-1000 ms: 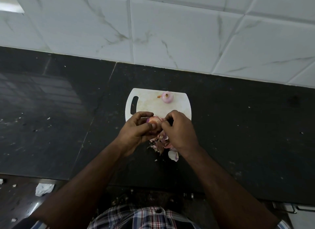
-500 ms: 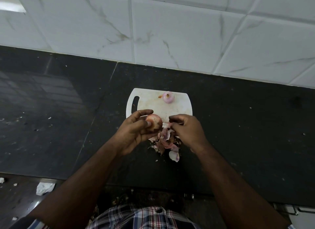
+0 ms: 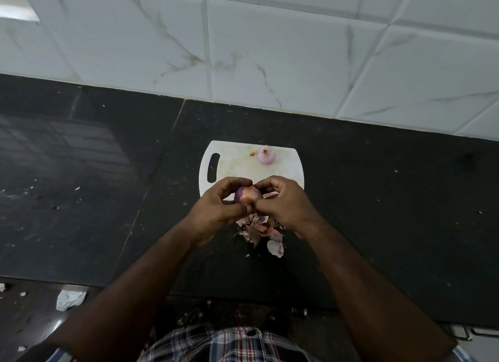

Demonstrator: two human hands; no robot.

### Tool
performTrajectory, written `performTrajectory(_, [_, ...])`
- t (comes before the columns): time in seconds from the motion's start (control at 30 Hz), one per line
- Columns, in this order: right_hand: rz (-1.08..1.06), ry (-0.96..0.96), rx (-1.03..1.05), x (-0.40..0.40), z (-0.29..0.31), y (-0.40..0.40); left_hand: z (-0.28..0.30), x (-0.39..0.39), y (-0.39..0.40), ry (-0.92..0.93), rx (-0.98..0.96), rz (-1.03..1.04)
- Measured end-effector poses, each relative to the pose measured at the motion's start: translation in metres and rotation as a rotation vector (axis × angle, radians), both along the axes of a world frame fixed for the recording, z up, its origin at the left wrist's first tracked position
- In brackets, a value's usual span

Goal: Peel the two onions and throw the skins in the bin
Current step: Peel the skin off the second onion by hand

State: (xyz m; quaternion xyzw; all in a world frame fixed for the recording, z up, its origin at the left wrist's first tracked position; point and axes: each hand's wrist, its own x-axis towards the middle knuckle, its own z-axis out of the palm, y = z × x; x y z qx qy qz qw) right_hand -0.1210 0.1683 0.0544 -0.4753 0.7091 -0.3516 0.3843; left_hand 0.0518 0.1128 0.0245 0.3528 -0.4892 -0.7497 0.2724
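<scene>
1. My left hand [image 3: 220,203] cups the onion [image 3: 247,195] just above the near edge of the board [image 3: 237,167], fingers curled over its top and thumb underneath, clamped on it.
2. My right hand [image 3: 280,199] meets it from the other side; thumb and forefinger are pressed together at the onion's near end, on what I take to be a flap of skin, though the flap itself is too small to make out.
3. The onion shows purple on its left side and paler, papery brown elsewhere, so I judge it only partly peeled.
4. The second onion [image 3: 266,154] sits at the far edge of the board, pale and glossy, apparently already peeled.
5. Loose skins [image 3: 263,230] lie heaped on the counter [image 3: 378,199] just below my hands. No bin is in view.
6. Handling, as I judge it: the onion is small, firm and light, slick where bare, so I hold it around its middle. The skin is thin, dry and brittle; it tears easily, so I should pinch it at an edge near the tip and pull slowly.
7. I see no labels or writing anywhere.
</scene>
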Motion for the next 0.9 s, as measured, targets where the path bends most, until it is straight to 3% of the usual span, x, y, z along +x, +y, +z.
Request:
performTrajectory(0.2, [-0.022,0.105,-0.022,0.002,-0.003,-0.003,0.000,-0.002,0.001,-0.013,-0.027,0.008])
performTrajectory(0.57, [-0.100,0.156,-0.059,-0.008,-0.020,-0.001,0.005,-0.001,0.002,0.196,0.354,-0.001])
performTrajectory(0.9, [0.000,0.349,-0.064,0.004,-0.018,-0.004,0.001,-0.001,0.003,0.202,0.465,0.021])
